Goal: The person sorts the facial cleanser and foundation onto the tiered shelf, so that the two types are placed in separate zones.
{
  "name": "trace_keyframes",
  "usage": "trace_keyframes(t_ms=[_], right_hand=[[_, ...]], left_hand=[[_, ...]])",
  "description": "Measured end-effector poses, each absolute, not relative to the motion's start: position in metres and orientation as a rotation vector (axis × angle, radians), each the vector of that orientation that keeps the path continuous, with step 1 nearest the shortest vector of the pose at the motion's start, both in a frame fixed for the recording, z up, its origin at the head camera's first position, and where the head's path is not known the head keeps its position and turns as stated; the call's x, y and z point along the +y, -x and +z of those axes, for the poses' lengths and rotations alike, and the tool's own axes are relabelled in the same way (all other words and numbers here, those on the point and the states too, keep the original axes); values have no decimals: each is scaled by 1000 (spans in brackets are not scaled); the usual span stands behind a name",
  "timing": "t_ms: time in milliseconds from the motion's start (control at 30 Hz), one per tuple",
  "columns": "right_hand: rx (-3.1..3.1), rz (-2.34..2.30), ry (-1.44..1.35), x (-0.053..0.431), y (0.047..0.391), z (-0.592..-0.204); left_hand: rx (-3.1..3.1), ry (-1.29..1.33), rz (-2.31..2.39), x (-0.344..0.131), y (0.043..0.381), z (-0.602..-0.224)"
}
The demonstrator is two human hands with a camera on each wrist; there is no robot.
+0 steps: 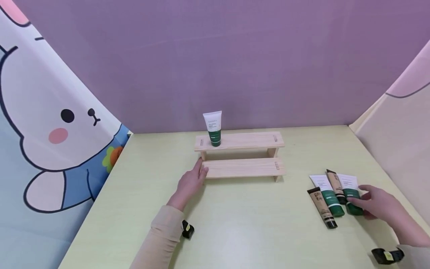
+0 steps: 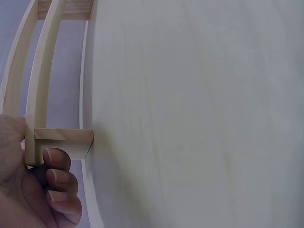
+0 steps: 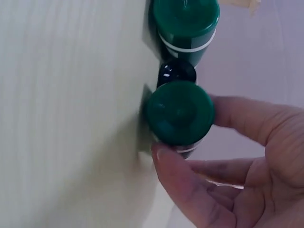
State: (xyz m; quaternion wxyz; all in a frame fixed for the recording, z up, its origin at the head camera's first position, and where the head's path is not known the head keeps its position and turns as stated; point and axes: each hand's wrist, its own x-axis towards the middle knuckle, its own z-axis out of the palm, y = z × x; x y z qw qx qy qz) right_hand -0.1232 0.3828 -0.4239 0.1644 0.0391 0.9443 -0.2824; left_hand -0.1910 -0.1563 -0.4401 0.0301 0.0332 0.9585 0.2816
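Note:
A small two-step wooden stand [image 1: 246,168] sits on the table. My left hand [image 1: 190,184] grips the left end of its lower step, and in the left wrist view the fingers [image 2: 61,178] curl beneath the board. On the upper step a white and green squeeze tube [image 1: 213,125] stands upright on its cap. At the right, my right hand [image 1: 379,201] pinches another white and green squeeze tube [image 1: 349,183] near its green cap [image 3: 180,111]. Beside that tube lie a second white and green tube [image 1: 327,194] and two beige tubes with black caps, one [image 1: 322,207] nearer the front.
The pale table [image 1: 235,231] backs onto a purple cloth [image 1: 235,67]. A cartoon-printed cloth [image 1: 67,149] hangs along the left side, and a pale cloth [image 1: 399,138] along the right. Black wrist cameras [image 1: 188,229] sit on both wrists.

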Motion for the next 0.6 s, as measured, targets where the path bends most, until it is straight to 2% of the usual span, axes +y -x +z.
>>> trace_keyframes(t_ms=[233,600], right_hand=[[2532,-1016,-150,385,122,-435],[2641,-961,-129,379,119,-429]], left_hand=[[2951,-96,875,-156,192,-443],[2963,-108,867,-156,191,-441]])
